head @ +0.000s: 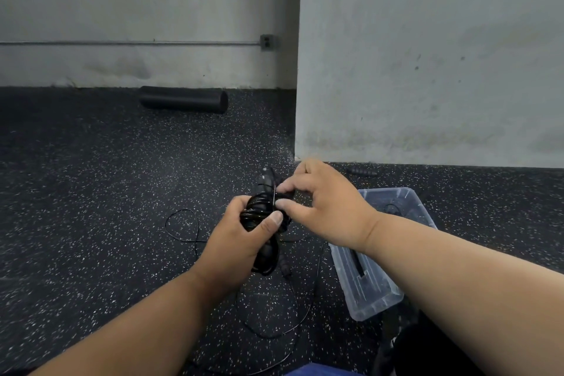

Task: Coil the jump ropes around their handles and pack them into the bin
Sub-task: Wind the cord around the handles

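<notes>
Coiling is under way: the handles [265,192] are gripped in the left hand [241,241], while rope [183,227] is pinched by the right hand [323,201] fingers. Loose rope from the floor must be wound, then packed into the bin [375,299] alongside.

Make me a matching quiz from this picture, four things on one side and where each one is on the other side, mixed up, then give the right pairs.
Things:
1. jump rope bundle
2. foam roller
3. clear bin
4. loose handle

Places:
A. on the floor under the right forearm
B. against the far left wall
C. gripped in the left hand
D. on the floor by the near wall, beyond the bin

Pairs: 1-C, 2-B, 3-A, 4-D
</notes>
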Tool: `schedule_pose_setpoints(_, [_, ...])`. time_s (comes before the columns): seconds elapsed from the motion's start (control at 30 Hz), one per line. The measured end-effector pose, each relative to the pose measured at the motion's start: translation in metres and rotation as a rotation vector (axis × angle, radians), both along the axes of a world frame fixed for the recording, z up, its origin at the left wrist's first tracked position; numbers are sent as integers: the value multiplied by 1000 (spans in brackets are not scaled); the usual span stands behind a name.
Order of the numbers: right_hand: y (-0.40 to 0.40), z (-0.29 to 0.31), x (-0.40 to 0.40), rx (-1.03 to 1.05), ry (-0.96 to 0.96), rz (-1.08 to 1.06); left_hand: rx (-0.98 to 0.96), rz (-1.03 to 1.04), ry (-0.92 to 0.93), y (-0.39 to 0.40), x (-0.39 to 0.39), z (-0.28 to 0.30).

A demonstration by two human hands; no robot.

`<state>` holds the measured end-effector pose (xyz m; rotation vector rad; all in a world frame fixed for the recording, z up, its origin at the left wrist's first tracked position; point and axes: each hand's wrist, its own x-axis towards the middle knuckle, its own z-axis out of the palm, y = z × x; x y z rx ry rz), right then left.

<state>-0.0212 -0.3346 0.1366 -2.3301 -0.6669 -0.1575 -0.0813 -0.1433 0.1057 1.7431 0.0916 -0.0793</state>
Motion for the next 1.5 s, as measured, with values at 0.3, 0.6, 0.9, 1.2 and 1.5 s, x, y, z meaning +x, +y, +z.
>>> schedule_pose_setpoints(0.3, [3,6,-1,162,419,10,117,-55,2,6,2,-3])
schedule_pose_setpoints(0.6, [6,5,1,378,709,-49,269,-24,-64,5,-2,0])
schedule_pose_setpoints(0.9, [4,-5,5,519,860,7,303,-36,-22,10,3,4])
schedule_pose_setpoints(1.2, [-3,-11,12,389,897,64,259,-47,35,9,-1,9])
schedule_pose_setpoints(1.5, [-16,-3,21,398,1053,127,220,-99,75,16,-3,9])
